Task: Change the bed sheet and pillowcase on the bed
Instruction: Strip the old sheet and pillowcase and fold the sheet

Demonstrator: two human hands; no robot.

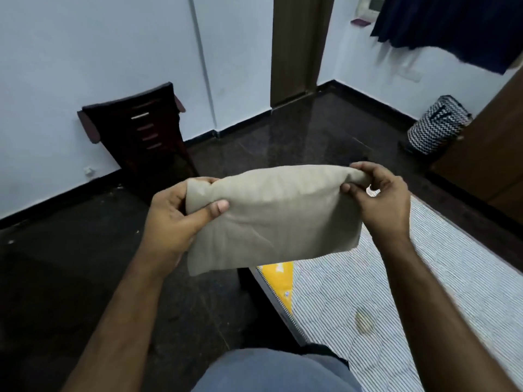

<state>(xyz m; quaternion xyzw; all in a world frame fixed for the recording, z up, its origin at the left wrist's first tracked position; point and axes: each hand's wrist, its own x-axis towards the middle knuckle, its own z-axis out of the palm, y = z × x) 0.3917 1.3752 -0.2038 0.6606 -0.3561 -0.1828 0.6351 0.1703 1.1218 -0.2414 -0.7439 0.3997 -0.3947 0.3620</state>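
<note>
A folded beige cloth (271, 219), a sheet or pillowcase, is held up in front of me over the bed's corner. My left hand (175, 213) grips its upper left corner, thumb across the front. My right hand (379, 199) pinches the upper right corner, with a ring on one finger. Below and to the right lies the bare mattress (396, 292) with fine grey-white stripes, a small stain on it, and a yellow patch (278, 281) at its near edge.
Dark polished floor (85, 278) spreads to the left and ahead. A dark wooden chair (141, 128) leans at the left wall. A zigzag-patterned basket (435, 125) stands by a wooden cupboard (486, 154) at right. Dark curtains (452, 26) hang top right; a door frame (297, 46) is ahead.
</note>
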